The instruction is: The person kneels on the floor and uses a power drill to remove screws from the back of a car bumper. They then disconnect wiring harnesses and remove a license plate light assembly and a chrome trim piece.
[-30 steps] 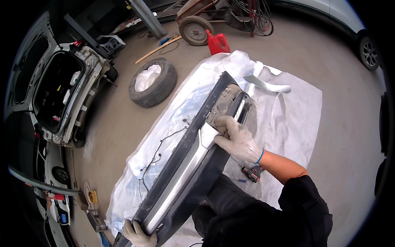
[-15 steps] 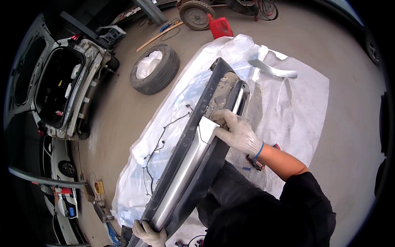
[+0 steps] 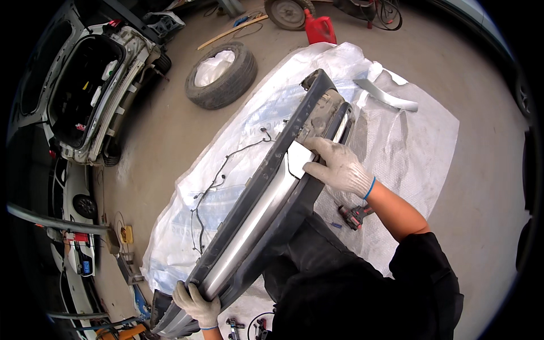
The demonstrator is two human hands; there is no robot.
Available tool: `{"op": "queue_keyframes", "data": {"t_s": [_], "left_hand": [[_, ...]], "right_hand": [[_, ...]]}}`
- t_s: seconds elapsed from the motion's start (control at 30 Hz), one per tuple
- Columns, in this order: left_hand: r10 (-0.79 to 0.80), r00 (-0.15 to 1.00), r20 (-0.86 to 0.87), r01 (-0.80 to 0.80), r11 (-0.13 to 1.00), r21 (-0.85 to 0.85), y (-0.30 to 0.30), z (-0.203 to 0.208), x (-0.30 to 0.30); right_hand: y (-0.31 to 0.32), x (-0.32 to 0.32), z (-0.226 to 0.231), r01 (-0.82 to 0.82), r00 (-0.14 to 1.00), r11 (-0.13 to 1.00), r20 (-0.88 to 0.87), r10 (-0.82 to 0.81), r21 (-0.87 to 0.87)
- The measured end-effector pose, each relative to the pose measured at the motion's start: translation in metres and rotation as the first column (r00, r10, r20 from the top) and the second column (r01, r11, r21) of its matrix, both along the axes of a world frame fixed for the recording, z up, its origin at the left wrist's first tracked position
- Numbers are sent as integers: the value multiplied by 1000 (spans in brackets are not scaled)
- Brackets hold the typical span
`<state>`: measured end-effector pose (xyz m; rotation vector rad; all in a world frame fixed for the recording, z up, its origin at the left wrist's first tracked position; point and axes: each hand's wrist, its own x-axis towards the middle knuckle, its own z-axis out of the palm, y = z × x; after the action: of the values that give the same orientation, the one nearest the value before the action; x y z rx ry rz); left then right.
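On the concrete floor (image 3: 481, 187) of the workshop, a white plastic sheet (image 3: 408, 147) was spread, and over it a long car bumper (image 3: 266, 204), dark with a silver strip along it, was held up on edge, running from lower left to upper right. Across the last second the bumper was seen to have been kept at much the same slant, while the view had drawn closer and lower over it; the work was judged to be a steadying or repositioning of the part rather than a removal from the sheet. At the left a car (image 3: 85, 90) with its rear end stripped stood open, and a tyre (image 3: 222, 75) with white stuffing lay beyond the sheet, a red canister (image 3: 321, 28) behind it. A silver trim piece (image 3: 386, 96) lay on the far part of the sheet. A thin wiring harness (image 3: 226, 181) was trailed from the bumper's inner side across the plastic. The right hand (image 3: 337, 165), gloved in white, was laid over the bumper's upper edge beside a white patch, its fingers curled on the rim; it had been shifted slightly down along that edge. The left hand (image 3: 197, 303), also gloved, was clenched round the bumper's lower end, as before. A small red and black tool (image 3: 355, 215) lay on the sheet just beneath the right forearm.
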<state>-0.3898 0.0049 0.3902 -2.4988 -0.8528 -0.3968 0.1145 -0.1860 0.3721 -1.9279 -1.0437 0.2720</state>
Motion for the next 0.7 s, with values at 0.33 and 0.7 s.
{"op": "queue_keyframes", "data": {"t_s": [0.33, 0.7], "left_hand": [[-19, 1000, -4, 19, 1000, -22, 6, -7, -5], [-8, 1000, -23, 8, 1000, -21, 6, -7, -6]], "right_hand": [[10, 26, 3, -118, 935, 991, -328, 133, 66], [10, 20, 22, -119, 993, 981, -9, 119, -156]]}}
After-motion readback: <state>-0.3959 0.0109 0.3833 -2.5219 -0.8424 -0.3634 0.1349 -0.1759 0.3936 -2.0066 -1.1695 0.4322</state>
